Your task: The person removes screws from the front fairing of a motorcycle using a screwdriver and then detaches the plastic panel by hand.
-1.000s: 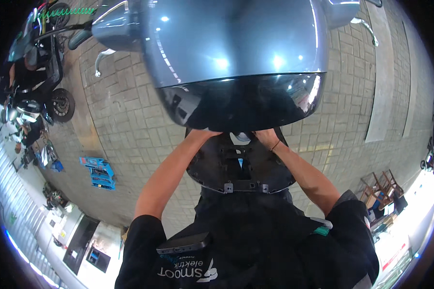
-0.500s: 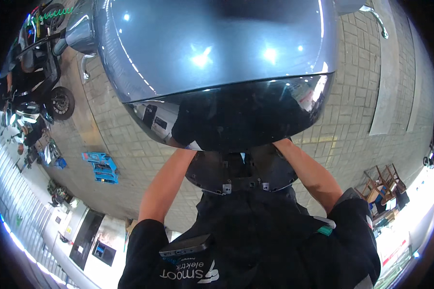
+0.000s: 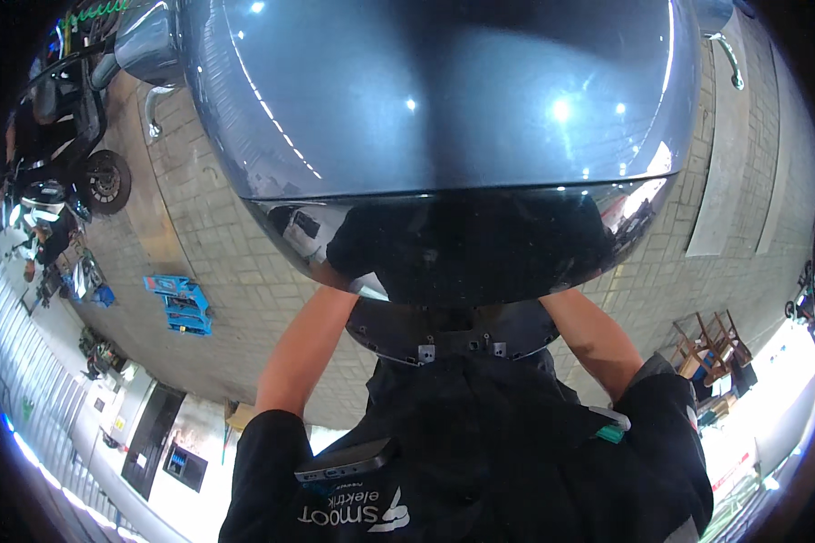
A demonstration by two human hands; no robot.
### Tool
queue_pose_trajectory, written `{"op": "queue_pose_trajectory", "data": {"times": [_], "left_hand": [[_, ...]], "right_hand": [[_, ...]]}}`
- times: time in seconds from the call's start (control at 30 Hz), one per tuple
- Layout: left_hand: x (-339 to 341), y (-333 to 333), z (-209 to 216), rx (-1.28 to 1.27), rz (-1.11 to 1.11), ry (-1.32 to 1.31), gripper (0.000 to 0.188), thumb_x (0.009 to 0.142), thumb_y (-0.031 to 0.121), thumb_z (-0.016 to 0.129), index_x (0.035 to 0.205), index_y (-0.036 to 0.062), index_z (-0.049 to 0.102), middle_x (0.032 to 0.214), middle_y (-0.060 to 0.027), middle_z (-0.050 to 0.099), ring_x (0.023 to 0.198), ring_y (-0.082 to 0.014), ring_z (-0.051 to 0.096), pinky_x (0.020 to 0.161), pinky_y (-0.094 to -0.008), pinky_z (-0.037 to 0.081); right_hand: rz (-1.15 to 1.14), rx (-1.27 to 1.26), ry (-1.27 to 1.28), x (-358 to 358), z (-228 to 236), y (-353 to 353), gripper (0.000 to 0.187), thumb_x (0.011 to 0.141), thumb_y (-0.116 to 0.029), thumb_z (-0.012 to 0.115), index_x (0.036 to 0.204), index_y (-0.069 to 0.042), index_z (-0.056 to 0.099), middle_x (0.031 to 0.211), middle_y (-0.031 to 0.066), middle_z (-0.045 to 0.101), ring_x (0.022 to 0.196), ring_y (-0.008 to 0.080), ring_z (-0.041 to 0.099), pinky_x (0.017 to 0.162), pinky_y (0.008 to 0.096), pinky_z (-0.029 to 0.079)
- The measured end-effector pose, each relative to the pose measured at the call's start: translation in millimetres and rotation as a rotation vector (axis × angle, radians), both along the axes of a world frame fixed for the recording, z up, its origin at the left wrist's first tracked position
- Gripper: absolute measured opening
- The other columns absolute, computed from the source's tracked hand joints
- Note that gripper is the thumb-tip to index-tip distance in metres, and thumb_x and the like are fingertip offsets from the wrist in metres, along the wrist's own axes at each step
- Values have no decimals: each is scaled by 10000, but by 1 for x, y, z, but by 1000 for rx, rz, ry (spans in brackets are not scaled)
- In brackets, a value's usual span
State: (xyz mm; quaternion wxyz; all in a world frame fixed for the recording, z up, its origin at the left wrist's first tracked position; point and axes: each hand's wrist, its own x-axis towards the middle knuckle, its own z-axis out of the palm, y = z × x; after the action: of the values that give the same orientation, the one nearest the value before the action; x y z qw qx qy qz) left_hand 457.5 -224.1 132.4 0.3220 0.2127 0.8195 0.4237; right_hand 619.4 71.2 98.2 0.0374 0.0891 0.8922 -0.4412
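Observation:
A glossy grey-blue scooter front cowl [image 3: 335,118] fills the upper middle of the head view, with a shiny black panel [image 3: 471,244] along its near edge. Both my forearms reach in under that black edge from either side, so both hands are hidden behind it. What they hold or touch cannot be seen. Just below the edge, between the forearms, shows a dark curved plastic panel [image 3: 389,333] with small holes and metal clips on its rim. It lies close against the front of my black shirt.
Brake levers [image 3: 733,68] stick out at the scooter's sides. On the paved floor [image 3: 235,262] to the left are a blue plastic rack-like object [image 3: 186,306] and a parked black scooter [image 3: 107,181]. Wooden chairs [image 3: 711,348] stand at the right. A phone [image 3: 346,460] sits at my chest.
The cowl now looks larger and reaches lower and further right in view, covering more of the dark curved panel and of my forearms. My arms have stayed in nearly the same pose.

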Motion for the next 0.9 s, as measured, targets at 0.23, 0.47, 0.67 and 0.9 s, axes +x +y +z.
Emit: {"op": "queue_pose_trajectory", "data": {"times": [0.23, 0.47, 0.67, 0.9], "left_hand": [[2, 1, -1, -3, 8, -17, 408, 973, 332, 650, 1299, 87, 666, 1341, -125, 654, 1219, -316, 609, 1063, -466, 466], [5, 22, -8, -20, 9, 14, 417, 982, 324, 643, 1324, 85, 652, 1369, -125, 637, 1240, -311, 597, 1081, -460, 456], [19, 45, -12, -69, 24, 60, 425, 989, 317, 637, 1344, 83, 640, 1393, -125, 623, 1258, -306, 587, 1098, -456, 446], [35, 58, -18, -97, 57, 71, 435, 998, 308, 630, 1368, 81, 627, 1421, -125, 607, 1279, -301, 575, 1116, -450, 436]], "right_hand": [[30, 35, -10, 3, -2, 2, 359, 957, -216, 624, 1259, -33, 691, 1316, 178, 673, 1261, 393, 587, 1088, 516, 441], [73, 74, -3, -3, -14, -6, 370, 960, -228, 622, 1271, -40, 690, 1330, 178, 667, 1276, 397, 579, 1096, 521, 434], [122, 127, 11, -8, -38, -19, 378, 962, -238, 620, 1280, -47, 690, 1342, 178, 662, 1288, 399, 571, 1104, 526, 429], [171, 225, -83, -24, -47, -45, 394, 953, -258, 631, 1282, -49, 692, 1345, 183, 662, 1297, 405, 567, 1103, 531, 429]]}}
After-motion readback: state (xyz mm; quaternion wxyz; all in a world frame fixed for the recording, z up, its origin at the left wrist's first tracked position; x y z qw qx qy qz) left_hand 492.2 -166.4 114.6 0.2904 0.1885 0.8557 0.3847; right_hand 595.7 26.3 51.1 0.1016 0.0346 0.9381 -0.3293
